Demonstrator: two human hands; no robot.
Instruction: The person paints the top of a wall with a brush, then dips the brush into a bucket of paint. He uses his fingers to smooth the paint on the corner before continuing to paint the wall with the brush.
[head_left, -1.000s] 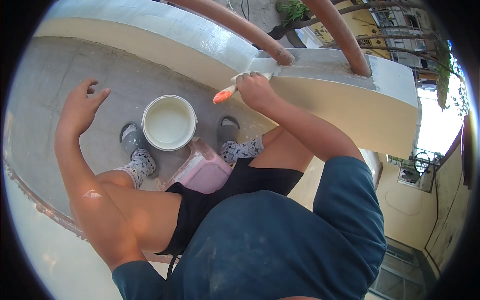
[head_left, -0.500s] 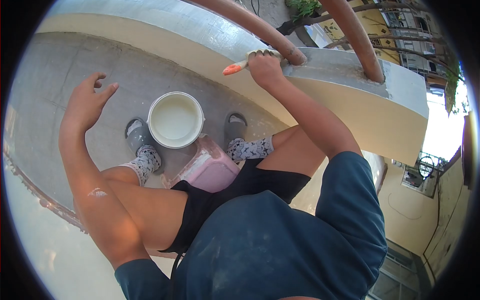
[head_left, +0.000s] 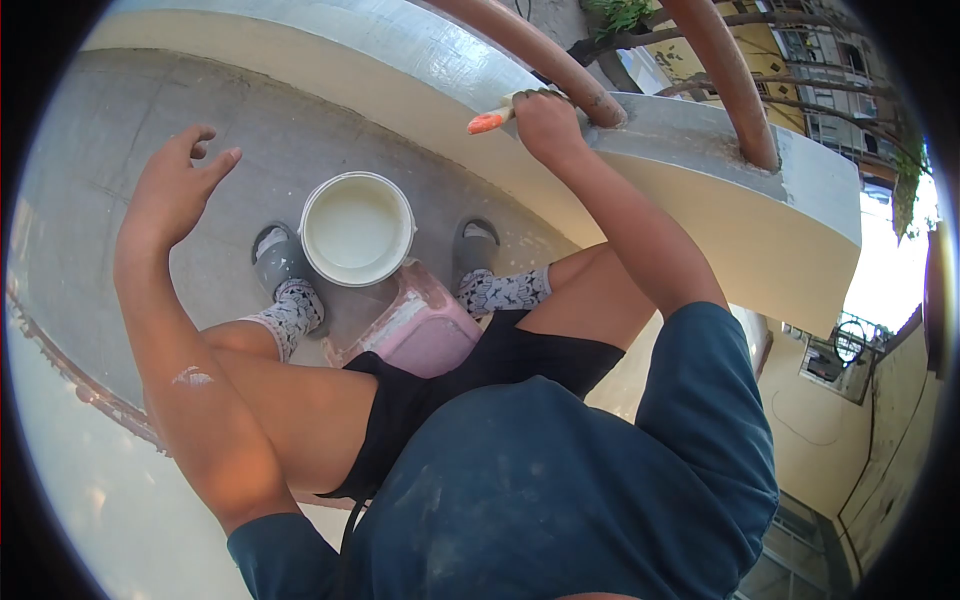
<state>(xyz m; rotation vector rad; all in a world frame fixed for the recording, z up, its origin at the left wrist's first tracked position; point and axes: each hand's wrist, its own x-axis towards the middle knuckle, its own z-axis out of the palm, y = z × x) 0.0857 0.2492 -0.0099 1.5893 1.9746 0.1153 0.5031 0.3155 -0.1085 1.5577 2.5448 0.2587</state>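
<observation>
My right hand (head_left: 548,122) grips a paintbrush (head_left: 487,122) whose orange handle end sticks out to the left. Its bristle end is hidden behind the fingers, by the top of the low wall (head_left: 690,130) and the foot of a brown railing pipe (head_left: 600,105). My left hand (head_left: 180,185) hangs in the air over the floor, fingers loosely bent and thumb apart, with nothing in it. Between my feet stands a white bucket (head_left: 313,240) with whitish paint (head_left: 357,230) inside.
I sit on a pink plastic stool (head_left: 430,335), its edge smeared white. A second brown pipe (head_left: 725,80) rises from the wall top. My grey slippers (head_left: 280,262) flank the bucket on the grey floor (head_left: 110,130). Tree branches and buildings lie beyond the railing.
My right hand and the brush have shifted slightly right and up, along the wall top towards the pipe's foot. My left hand has barely moved, and the view has shifted a little.
</observation>
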